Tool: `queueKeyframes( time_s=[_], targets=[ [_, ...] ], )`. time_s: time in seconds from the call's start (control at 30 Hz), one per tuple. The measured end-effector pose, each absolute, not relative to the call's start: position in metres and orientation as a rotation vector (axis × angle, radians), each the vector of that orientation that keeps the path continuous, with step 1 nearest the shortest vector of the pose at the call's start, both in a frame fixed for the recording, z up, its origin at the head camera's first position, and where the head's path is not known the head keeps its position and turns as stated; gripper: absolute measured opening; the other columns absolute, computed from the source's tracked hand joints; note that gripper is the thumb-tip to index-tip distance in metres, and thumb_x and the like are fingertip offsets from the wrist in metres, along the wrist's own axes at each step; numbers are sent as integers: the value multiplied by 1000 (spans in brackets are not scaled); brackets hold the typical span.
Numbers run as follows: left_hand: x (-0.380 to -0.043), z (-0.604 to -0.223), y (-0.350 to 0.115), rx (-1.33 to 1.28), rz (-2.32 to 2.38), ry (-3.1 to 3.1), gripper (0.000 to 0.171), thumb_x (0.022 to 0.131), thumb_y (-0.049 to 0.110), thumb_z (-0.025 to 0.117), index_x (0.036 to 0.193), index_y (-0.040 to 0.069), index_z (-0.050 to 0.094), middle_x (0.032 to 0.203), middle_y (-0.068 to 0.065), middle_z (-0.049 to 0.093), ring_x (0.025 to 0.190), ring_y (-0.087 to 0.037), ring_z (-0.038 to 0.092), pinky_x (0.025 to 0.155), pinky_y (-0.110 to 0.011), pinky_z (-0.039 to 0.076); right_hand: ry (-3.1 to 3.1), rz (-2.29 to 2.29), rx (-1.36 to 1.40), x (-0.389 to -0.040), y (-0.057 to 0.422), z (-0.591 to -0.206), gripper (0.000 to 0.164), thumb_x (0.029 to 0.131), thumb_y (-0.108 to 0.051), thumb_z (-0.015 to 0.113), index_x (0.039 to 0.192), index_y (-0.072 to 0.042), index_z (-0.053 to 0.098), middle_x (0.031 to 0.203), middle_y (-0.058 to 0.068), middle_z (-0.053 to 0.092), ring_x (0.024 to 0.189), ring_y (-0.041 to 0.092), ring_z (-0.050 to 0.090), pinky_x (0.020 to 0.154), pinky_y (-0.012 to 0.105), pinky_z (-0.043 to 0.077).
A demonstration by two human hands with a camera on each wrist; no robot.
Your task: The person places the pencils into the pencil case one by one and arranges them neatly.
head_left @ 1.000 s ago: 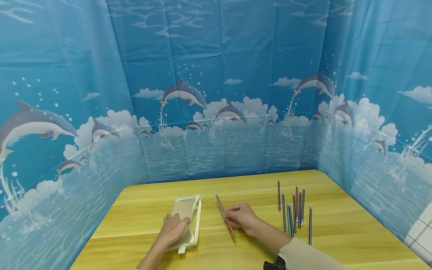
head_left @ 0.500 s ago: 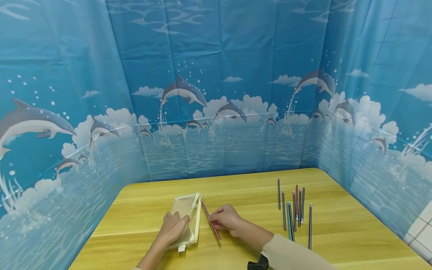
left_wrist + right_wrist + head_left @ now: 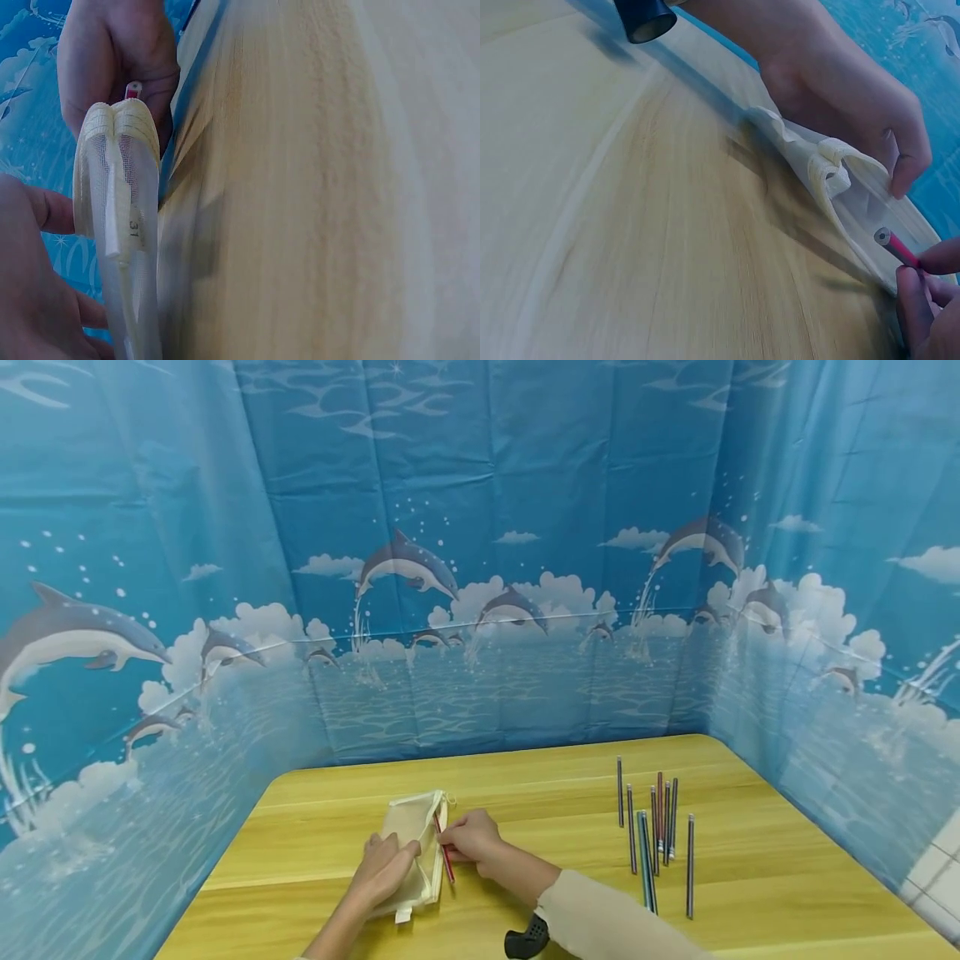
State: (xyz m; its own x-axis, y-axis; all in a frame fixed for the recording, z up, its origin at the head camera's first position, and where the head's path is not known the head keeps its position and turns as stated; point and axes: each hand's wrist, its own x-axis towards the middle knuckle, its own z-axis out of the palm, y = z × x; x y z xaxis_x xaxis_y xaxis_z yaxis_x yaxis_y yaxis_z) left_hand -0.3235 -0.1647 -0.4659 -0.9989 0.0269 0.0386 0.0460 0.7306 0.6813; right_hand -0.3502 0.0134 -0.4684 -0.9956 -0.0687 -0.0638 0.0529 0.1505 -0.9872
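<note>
A cream mesh pencil case (image 3: 408, 812) lies on the wooden table, its zipped side facing right. My left hand (image 3: 384, 868) holds it, with a finger bent over the upper lip in the right wrist view. My right hand (image 3: 472, 839) pinches a red pencil (image 3: 448, 862) between thumb and fingers. In the right wrist view the pencil (image 3: 901, 250) lies within the parted mouth of the case (image 3: 840, 206), its near end pointing outward. The left wrist view shows the pencil's end (image 3: 133, 89) just beyond the case's edge (image 3: 96, 124), with the right hand (image 3: 124, 45) behind.
Several dark pencils (image 3: 631, 828) and a teal one (image 3: 643, 860) lie spread on the right side of the table (image 3: 547, 793). A dolphin-print curtain (image 3: 480, 693) encloses the table's back and sides. A black device (image 3: 527, 937) sits at the right wrist.
My right hand has carried the red pencil leftward, from over the table to the mouth of the pencil case. The left hand and the case have stayed nearly in place.
</note>
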Motion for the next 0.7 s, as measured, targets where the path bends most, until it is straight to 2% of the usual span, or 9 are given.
queueKeyframes(
  time_s=[0.33, 0.5, 0.7],
  targets=[
    [-325, -466, -167, -77, -1161, -2895, 74, 100, 38, 48, 143, -22, 43, 154, -45, 27, 147, -62, 8, 115, -73, 11, 2345, -1965, -42, -355, -9, -462, 7, 88, 0, 77, 82, 2, 74, 72, 9, 69, 51, 10, 65, 54, 27, 58],
    [-325, -467, -166, -67, -1154, -2906, 75, 104, 41, 45, 145, -22, 39, 155, -46, 22, 147, -61, 8, 116, -71, 12, 2353, -1935, -55, -356, -13, -465, 5, 87, 4, 75, 83, 2, 76, 76, 8, 69, 54, 11, 67, 54, 26, 58],
    [-324, -468, -167, -60, -1176, -2904, 76, 103, 41, 45, 146, -21, 39, 156, -47, 16, 147, -60, 8, 115, -72, 13, 2351, -1933, -44, -363, -16, -468, 2, 88, 3, 77, 86, 2, 77, 77, 8, 70, 57, 13, 70, 55, 26, 59]
  ],
)
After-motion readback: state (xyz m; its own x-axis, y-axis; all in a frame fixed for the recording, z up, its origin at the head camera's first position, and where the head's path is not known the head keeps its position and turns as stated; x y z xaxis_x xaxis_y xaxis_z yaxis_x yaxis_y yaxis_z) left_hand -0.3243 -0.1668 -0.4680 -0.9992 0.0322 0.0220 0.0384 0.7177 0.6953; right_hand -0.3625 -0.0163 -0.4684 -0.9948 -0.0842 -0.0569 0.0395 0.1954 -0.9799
